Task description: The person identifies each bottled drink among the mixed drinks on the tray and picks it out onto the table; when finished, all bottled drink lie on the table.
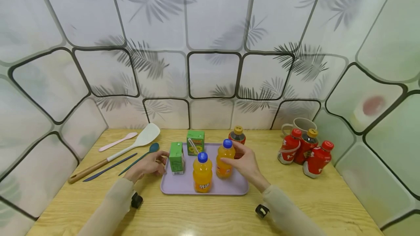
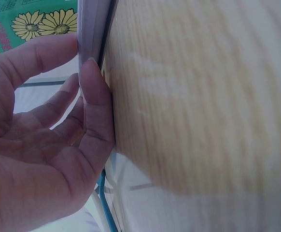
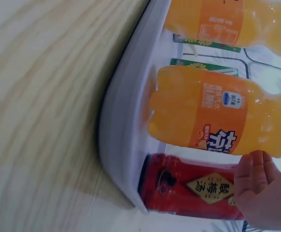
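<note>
A lilac tray (image 1: pixel 187 188) lies on the table, and my left hand (image 1: pixel 151 165) pinches its left rim between thumb and fingers. My right hand (image 1: pixel 246 165) holds an orange soda bottle (image 3: pixel 203 111) near its neck, thumb on one side and fingers on the other. That bottle is upright over the right half of the tray; whether its base touches is unclear. A second orange soda bottle (image 1: pixel 202 176) stands at the tray's front. Two green drink cartons (image 1: pixel 177 159) stand on its left half. Behind my right hand is a dark drink bottle with a red label (image 3: pixel 191 186), partly hidden.
Left of the tray lie a white spatula with a wooden handle (image 1: pixel 144 136), a pink spoon (image 1: pixel 116 142), a blue stick-like utensil (image 1: pixel 109 167) and a teal spoon (image 1: pixel 141 159). At right stand several red-labelled bottles (image 1: pixel 316 161) before a beige mug (image 1: pixel 304 124). Patterned curtains enclose the table.
</note>
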Demonstrator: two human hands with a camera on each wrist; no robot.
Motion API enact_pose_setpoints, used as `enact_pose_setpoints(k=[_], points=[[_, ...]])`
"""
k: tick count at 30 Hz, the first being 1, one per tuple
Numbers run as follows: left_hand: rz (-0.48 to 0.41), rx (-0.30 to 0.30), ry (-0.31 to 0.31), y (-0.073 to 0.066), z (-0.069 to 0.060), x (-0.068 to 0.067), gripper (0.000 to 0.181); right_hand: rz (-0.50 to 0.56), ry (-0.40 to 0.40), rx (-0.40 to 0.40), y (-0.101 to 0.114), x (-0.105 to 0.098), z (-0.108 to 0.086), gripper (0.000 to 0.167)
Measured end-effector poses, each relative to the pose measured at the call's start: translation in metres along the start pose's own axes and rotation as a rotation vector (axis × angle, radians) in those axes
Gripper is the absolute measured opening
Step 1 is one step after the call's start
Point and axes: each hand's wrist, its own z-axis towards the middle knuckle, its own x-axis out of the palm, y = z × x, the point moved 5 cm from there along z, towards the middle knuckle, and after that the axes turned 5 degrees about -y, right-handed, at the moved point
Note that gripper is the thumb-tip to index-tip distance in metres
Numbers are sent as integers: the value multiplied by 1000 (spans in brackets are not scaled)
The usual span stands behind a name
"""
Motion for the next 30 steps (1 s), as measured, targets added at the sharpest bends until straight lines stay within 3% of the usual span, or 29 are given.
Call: enact_pose_setpoints(k=[14,30], points=[[2,-13,-6,-2,0,0,67,-47,-118,-101,7,-44,-4,56],[-1,-16,-8,-1,-1,0,67,-90,-250,-88,4,-85,-10,54]])
